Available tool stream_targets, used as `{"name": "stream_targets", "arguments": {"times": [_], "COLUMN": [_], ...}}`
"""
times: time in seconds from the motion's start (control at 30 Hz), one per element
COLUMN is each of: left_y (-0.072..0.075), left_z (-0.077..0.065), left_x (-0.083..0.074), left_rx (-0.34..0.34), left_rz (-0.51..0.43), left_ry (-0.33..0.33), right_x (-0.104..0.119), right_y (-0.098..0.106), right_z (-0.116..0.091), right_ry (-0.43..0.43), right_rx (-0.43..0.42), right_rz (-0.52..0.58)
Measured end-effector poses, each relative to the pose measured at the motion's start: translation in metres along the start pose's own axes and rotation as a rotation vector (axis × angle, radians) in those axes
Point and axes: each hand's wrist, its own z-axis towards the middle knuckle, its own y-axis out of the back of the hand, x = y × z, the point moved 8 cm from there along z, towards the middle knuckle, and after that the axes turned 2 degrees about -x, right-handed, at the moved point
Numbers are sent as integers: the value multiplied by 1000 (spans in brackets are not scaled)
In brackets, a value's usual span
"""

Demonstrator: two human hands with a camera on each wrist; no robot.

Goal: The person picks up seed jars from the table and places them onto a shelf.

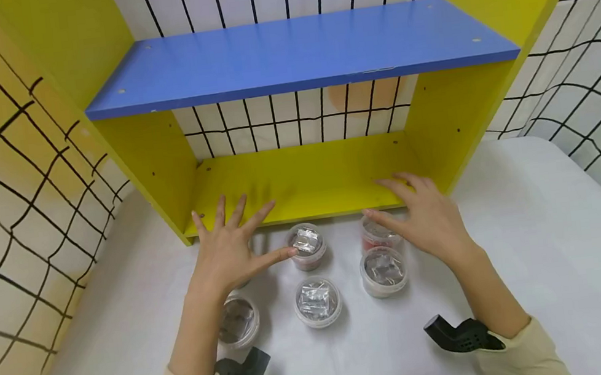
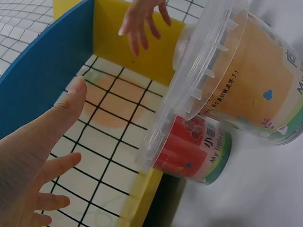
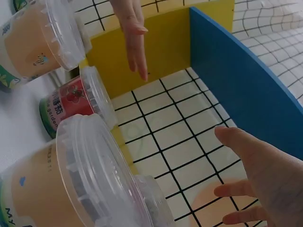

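Grip released on both sides: left hand [image 1: 227, 254] spread wide, right hand [image 1: 434, 222] loosely opened, nothing held by either. Lidded tubs [image 1: 317, 302] are stood on the white surface [image 1: 541, 246], just in front of the yellow-and-blue shelf unit [image 1: 306, 187]. In the head view the rear middle tub [image 1: 309, 238] is overlapped by the left thumb, the right rear tub [image 1: 375, 239] by the right; contact can't be confirmed. Step judged as hands poised unloaded near the tubs; approach or release can't be told. For a pick, fingers would need to be lowered and curled round one tub, with the right front tub [image 1: 384, 268], close to its neighbour, not knocked.
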Motion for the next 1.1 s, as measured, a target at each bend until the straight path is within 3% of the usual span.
{"name": "stream_targets", "arguments": {"times": [0.1,0.2,0.3,0.47,0.6,1.1], "left_y": [0,1,3,5,7,5], "left_z": [0,0,0,0,0,-1], "left_x": [1,2,2,4,5,1], "left_rx": [7,11,19,29,32,23], "left_rz": [-3,-14,-8,-1,-5,-41], "left_ry": [2,4,3,5,8,-20], "right_x": [-6,-16,-33,-68,-87,-128], "right_y": [3,9,21,44,54,59], "right_z": [2,3,2,-4,-9,-14], "right_ry": [-22,-69,-126,-213,-267,-417], "right_rx": [-9,-74,-236,-579,-739,-886], "right_rz": [70,177,298,434,492,648]}}
